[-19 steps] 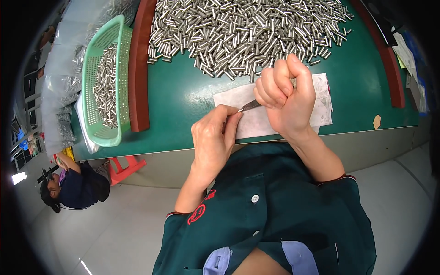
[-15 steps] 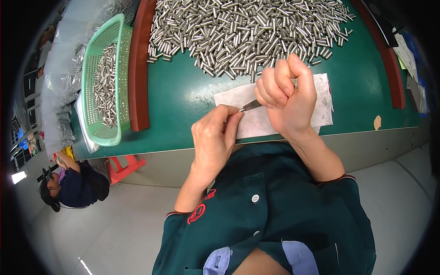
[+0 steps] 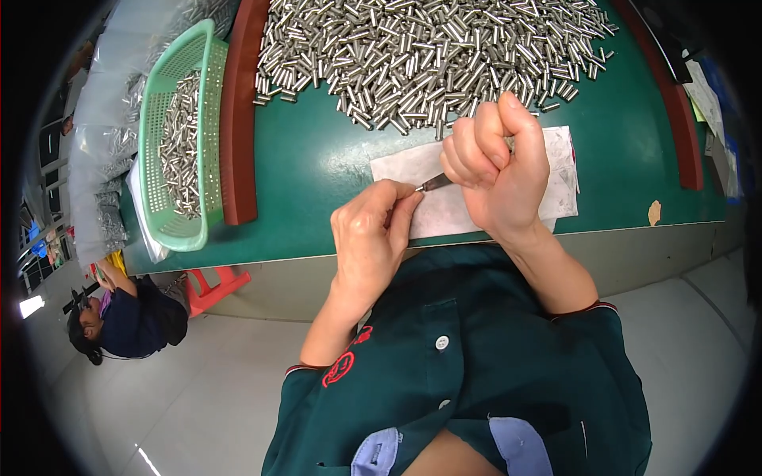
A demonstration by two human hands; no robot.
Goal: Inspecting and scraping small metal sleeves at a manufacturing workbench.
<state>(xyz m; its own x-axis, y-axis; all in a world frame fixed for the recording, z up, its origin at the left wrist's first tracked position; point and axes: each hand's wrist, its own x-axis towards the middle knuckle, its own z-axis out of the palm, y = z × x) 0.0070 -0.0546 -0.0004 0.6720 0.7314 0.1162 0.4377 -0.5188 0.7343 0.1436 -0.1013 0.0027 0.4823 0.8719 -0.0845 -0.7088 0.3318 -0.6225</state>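
- Hands first: we see the left hand (image 3: 371, 238) and the right hand (image 3: 496, 170) both low over the near part of the green desk (image 3: 317, 170), close to each other above a white paper sheet (image 3: 413, 170).
- We see the right hand closed in a fist, thumb on top, gripping a small metal tool (image 3: 435, 183); only its thin dark-grey front part comes out of the fist, pointing to the left hand.
- We see the left hand with fingers bent and pinched together at the tip of the tool. It seems to hold one small part there, but the part itself is hidden by the fingers, so we cannot tell for sure.
- The tool is in the air just above the sheet, between the two hands, and its tip touches or almost touches the left fingertips.
- Behind the hands a large heap of short shiny metal pins (image 3: 429, 55) lies on the desk, its near edge just beside the right knuckles.
- At the left, past a red-brown border strip (image 3: 236, 119), a light green plastic basket (image 3: 208, 95) holds more pins of this kind.
- A second red-brown strip (image 3: 675, 119) runs along the right side of the desk.
- Far down at the left, another person (image 3: 119, 317) in dark clothes sits near a red stool (image 3: 210, 285) on the grey floor.
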